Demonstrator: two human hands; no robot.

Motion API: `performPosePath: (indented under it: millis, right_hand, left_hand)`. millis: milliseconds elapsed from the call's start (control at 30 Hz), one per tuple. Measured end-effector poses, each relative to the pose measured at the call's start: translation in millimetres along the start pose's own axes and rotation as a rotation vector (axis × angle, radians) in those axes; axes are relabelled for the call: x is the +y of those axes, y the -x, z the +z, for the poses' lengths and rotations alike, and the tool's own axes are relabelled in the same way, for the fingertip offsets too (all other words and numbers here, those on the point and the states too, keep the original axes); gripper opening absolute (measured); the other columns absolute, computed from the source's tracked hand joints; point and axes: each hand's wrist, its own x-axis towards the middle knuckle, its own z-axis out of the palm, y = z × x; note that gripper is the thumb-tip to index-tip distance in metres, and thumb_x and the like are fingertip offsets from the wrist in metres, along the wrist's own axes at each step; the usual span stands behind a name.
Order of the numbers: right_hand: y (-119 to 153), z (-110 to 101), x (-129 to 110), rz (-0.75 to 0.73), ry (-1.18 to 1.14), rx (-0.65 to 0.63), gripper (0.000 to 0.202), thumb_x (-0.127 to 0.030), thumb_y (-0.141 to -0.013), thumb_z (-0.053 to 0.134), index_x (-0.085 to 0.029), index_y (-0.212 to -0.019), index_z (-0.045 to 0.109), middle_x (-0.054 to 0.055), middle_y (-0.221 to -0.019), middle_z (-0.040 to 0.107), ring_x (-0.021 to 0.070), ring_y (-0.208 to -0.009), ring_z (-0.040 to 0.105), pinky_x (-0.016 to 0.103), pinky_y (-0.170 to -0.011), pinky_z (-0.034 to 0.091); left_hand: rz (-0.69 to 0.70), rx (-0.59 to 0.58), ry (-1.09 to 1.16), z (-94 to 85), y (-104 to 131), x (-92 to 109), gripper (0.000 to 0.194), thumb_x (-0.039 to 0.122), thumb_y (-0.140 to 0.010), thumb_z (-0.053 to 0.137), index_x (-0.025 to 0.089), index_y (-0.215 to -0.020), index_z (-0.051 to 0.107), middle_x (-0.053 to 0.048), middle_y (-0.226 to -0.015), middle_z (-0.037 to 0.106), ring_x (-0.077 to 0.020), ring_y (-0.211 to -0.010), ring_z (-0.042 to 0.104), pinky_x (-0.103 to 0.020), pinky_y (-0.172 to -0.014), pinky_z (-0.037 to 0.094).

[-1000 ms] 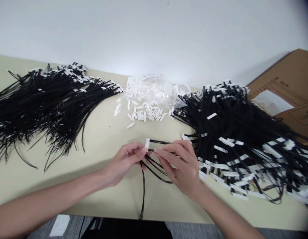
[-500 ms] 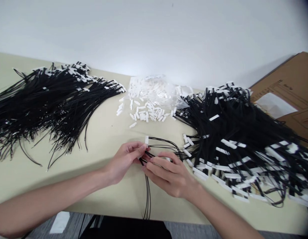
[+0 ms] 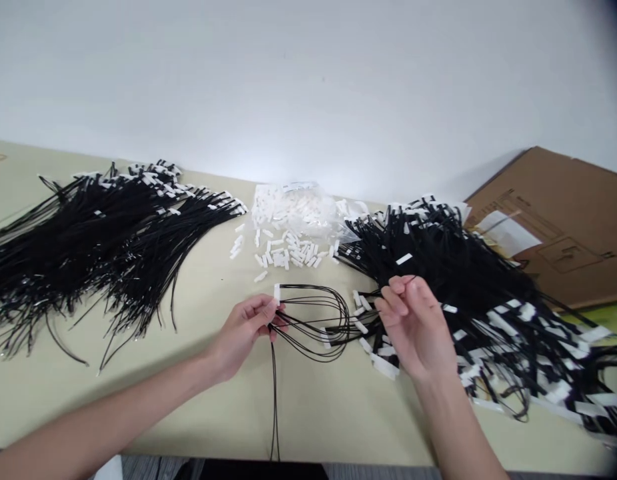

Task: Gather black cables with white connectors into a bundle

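Observation:
My left hand [image 3: 256, 320] pinches a black wire harness just below its white connector [image 3: 277, 293]. The harness's thin black wires [image 3: 308, 357] curve out to the right in a loop, and a white tag [image 3: 325, 338] shows within it. A couple of wires hang straight down from my left fingers over the table edge. My right hand [image 3: 413, 320] is raised over the near side of the right-hand wire pile, thumb and fingers pressed together. Something thin and dark may be at the fingertips, too small to make out.
Black wire bundles with white ends [image 3: 113, 227] lie at left. A larger pile of tagged wires [image 3: 448, 267] covers the right. A clear bag of white connectors [image 3: 308, 210] stands at the back, loose white connectors [image 3: 288, 253] before it. A cardboard box [image 3: 553, 220] leans behind.
My right hand has left the wires by my left hand and moved right and up, fingers closed. The loop of wires is now exposed. My left hand keeps its hold; the camera view shifted slightly.

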Motion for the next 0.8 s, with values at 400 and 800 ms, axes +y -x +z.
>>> performPosePath:
  millis: [400, 800]
  right_hand:
    - [32, 37, 19, -0.568, 0.870, -0.266, 0.013, -0.009, -0.077, 0.054, -0.017, -0.083, 0.061, 0.003, -0.069, 0.060, 0.0109, -0.061, 0.053, 0.023, -0.053, 0.044]
    - [36, 36, 31, -0.522, 0.931, -0.334, 0.007, -0.009, -0.076, 0.054, -0.015, -0.076, 0.056, 0.001, -0.061, 0.052, 0.0100, -0.057, 0.040, 0.025, -0.055, 0.037]
  left_hand:
    - [-0.037, -0.070, 0.022, 1.5, -2, -3, 0.019, 0.033, -0.072, 0.059, 0.014, -0.074, 0.060, -0.002, -0.071, 0.057, -0.0123, -0.066, 0.051, -0.023, -0.055, 0.039]
    - [-0.044, -0.106, 0.087, 3.5, 0, -5, 0.013, 0.027, -0.076, 0.057, 0.015, -0.072, 0.059, -0.001, -0.069, 0.055, -0.0107, -0.064, 0.049, -0.023, -0.055, 0.039]
